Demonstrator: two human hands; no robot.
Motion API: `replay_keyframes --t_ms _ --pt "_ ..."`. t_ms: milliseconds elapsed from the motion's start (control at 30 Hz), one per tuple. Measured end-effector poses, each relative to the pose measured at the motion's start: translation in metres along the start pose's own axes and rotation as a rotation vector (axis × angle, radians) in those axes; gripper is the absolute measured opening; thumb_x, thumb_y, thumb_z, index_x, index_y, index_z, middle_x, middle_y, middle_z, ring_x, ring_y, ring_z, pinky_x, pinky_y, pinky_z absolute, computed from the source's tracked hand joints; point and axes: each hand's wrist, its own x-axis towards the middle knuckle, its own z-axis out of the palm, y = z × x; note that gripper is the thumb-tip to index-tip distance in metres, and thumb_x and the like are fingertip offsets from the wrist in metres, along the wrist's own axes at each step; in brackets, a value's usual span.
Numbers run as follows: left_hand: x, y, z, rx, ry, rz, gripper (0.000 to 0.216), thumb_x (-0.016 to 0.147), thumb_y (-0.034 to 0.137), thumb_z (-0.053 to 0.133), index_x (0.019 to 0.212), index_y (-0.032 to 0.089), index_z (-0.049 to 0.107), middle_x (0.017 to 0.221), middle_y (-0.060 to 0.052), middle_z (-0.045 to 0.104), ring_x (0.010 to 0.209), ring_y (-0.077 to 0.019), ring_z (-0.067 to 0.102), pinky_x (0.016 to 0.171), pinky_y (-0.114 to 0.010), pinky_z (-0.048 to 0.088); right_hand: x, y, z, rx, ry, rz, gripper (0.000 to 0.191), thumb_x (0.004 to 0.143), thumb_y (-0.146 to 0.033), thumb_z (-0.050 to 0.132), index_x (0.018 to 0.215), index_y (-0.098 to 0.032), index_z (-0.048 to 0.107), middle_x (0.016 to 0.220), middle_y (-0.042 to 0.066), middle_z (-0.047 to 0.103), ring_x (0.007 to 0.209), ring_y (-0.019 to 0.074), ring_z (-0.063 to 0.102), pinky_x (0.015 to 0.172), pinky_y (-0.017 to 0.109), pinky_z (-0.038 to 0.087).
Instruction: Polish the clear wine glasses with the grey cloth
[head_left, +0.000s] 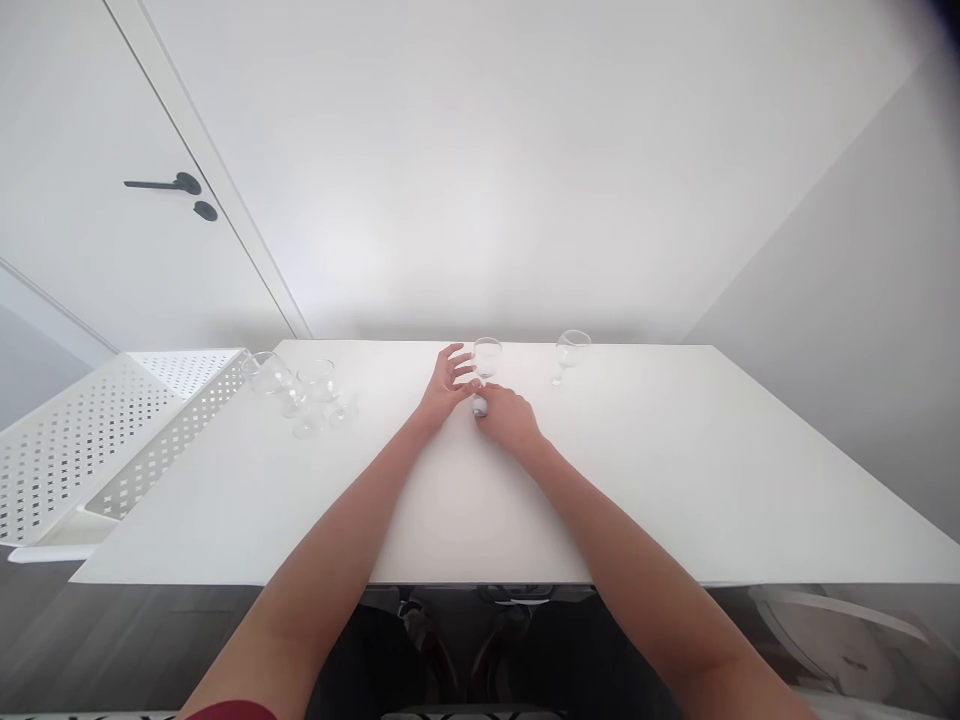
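A clear stemmed glass point(487, 357) stands upright on the white table point(675, 470) near its far edge. My left hand point(448, 388) rests beside the stem, fingers spread and touching it near the bowl. My right hand point(508, 415) is closed over the glass's foot point(480, 406), fingers curled down on it. Another stemmed glass point(570, 352) stands tilted to the right of my hands, apart from them.
Three clear stemmed glasses point(300, 390) cluster at the table's far left. A white perforated rack point(97, 440) stands left of the table. A white door with a black handle point(169, 185) is behind. A chair point(840, 630) shows below the front right edge.
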Motion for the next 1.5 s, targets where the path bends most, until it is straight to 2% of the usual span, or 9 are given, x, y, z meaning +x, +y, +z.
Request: replay_keyframes --t_ms 167,267,433,667,900,1000,1133,1333,1500 --pt "0.003 -0.007 -0.005 0.079 0.145 -0.09 0.051 0.09 0.055 0.066 0.132 0.033 0.05 0.129 -0.008 0.058 0.117 -0.0221 0.059 0.092 -0.036 0.047 0.01 0.017 -0.001 -0.027 0.022 0.212 0.032 0.093 -0.029 0.054 0.122 -0.021 0.065 0.128 0.012 0.06 0.093 0.023 0.067 0.071 0.032 0.045" --pt "0.005 -0.009 -0.006 0.093 0.142 -0.115 0.043 0.091 0.058 0.062 0.123 0.031 0.055 0.122 -0.006 0.058 0.11 -0.0205 0.06 0.086 -0.032 0.047 0.013 0.024 -0.003 -0.022 0.028 0.298 0.03 0.096 -0.031 0.051 0.12 -0.02 0.065 0.129 0.013 0.057 0.091 0.0222 0.067 0.07 0.032 0.046" --pt "0.005 -0.008 -0.005 0.085 0.126 -0.128 0.038 0.093 0.059 0.058 0.119 0.031 0.058 0.118 -0.006 0.057 0.106 -0.0185 0.059 0.084 -0.03 0.045 0.015 0.031 -0.006 -0.006 0.063 0.4 0.041 0.099 -0.038 0.047 0.131 -0.017 0.059 0.135 0.016 0.054 0.101 0.0255 0.067 0.076 0.034 0.049" --pt "0.005 -0.007 -0.004 0.054 0.124 -0.129 0.036 0.095 0.059 0.054 0.111 0.028 0.062 0.115 -0.006 0.056 0.101 -0.0171 0.057 0.082 -0.029 0.044 0.015 0.033 -0.007 0.014 0.062 0.413 0.044 0.098 -0.036 0.047 0.138 -0.019 0.055 0.143 0.017 0.053 0.113 0.028 0.064 0.083 0.034 0.05" --pt "0.006 -0.009 -0.005 0.048 0.124 -0.13 0.037 0.095 0.061 0.055 0.108 0.027 0.065 0.114 -0.006 0.056 0.099 -0.0174 0.056 0.08 -0.029 0.044 0.015 0.034 -0.007 0.032 0.075 0.406 0.048 0.097 -0.034 0.047 0.141 -0.018 0.053 0.145 0.017 0.052 0.116 0.0291 0.064 0.084 0.035 0.05" --pt "0.006 -0.009 -0.004 0.034 0.136 -0.127 0.038 0.094 0.062 0.056 0.106 0.027 0.066 0.114 -0.006 0.056 0.097 -0.0172 0.057 0.078 -0.029 0.044 0.014 0.034 -0.008 0.028 0.081 0.407 0.046 0.097 -0.034 0.048 0.14 -0.02 0.054 0.146 0.018 0.049 0.11 0.0279 0.067 0.08 0.035 0.05" --pt "0.004 -0.007 -0.004 0.019 0.144 -0.127 0.038 0.093 0.063 0.058 0.105 0.027 0.067 0.113 -0.006 0.057 0.095 -0.0166 0.057 0.078 -0.028 0.044 0.007 0.028 -0.007 0.015 0.062 0.42 0.038 0.099 -0.035 0.047 0.134 -0.025 0.059 0.145 0.018 0.042 0.088 0.0221 0.071 0.069 0.033 0.049" --pt "0.005 -0.006 -0.005 -0.007 0.226 -0.077 0.038 0.094 0.061 0.057 0.095 0.024 0.068 0.105 -0.006 0.059 0.089 -0.0162 0.057 0.072 -0.029 0.044 -0.004 0.003 -0.003 -0.066 0.047 0.291 0.022 0.097 -0.03 0.051 0.111 -0.021 0.066 0.126 0.014 0.049 0.077 0.0187 0.067 0.066 0.032 0.045" --pt "0.012 -0.01 -0.015 -0.284 0.427 -0.074 0.027 0.091 0.049 0.063 0.09 0.022 0.064 0.088 -0.004 0.057 0.075 -0.0132 0.056 0.067 -0.029 0.045 -0.012 -0.025 -0.01 -0.033 0.162 0.018 0.037 0.093 -0.024 0.05 0.129 -0.024 0.057 0.123 0.01 0.055 0.081 0.0197 0.064 0.065 0.03 0.043"
